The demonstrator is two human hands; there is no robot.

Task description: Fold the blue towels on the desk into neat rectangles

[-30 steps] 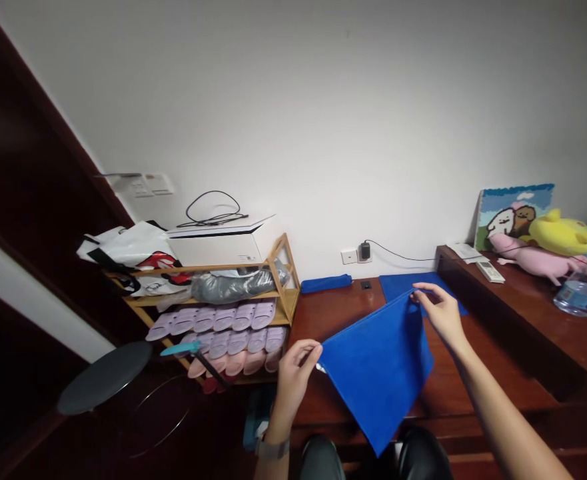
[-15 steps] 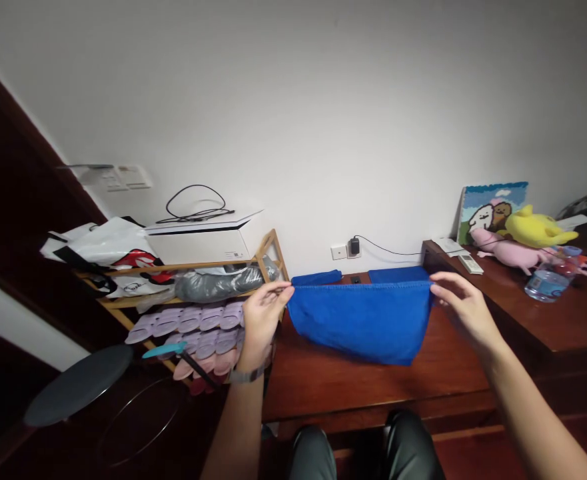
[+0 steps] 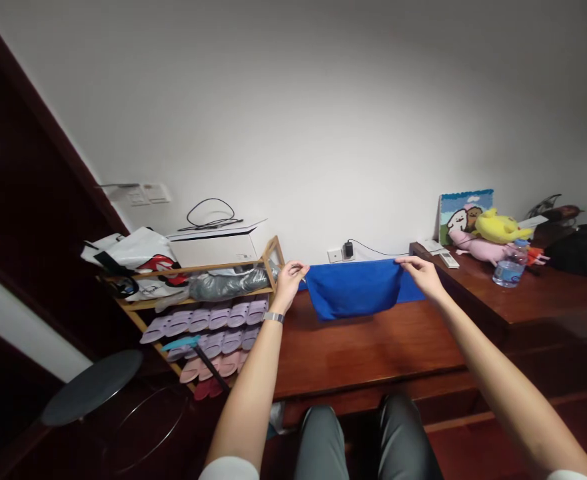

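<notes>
A blue cloth (image 3: 353, 293) hangs stretched out above the brown wooden table (image 3: 363, 353). My left hand (image 3: 289, 283) pinches its upper left corner between thumb and fingers. At the upper right corner, my right hand (image 3: 423, 275) has the same kind of pinch. The top edge is pulled nearly straight, and the lower part droops toward the table. More blue fabric (image 3: 413, 291) lies at the back of the table, partly hidden behind the held cloth and my right hand.
Left of the table stands a wooden rack (image 3: 158, 308) with several slippers, bags and a white box-like device (image 3: 216, 248). A round dark stool (image 3: 96, 387) is farther left. On the right-hand desk are plush toys (image 3: 498, 227), a water bottle (image 3: 510, 268) and a remote (image 3: 449, 260).
Both hands have moved farther away toward the wall and closer together, carrying the blue cloth with them. The view has shifted slightly. Both pinches stay on the corners.
</notes>
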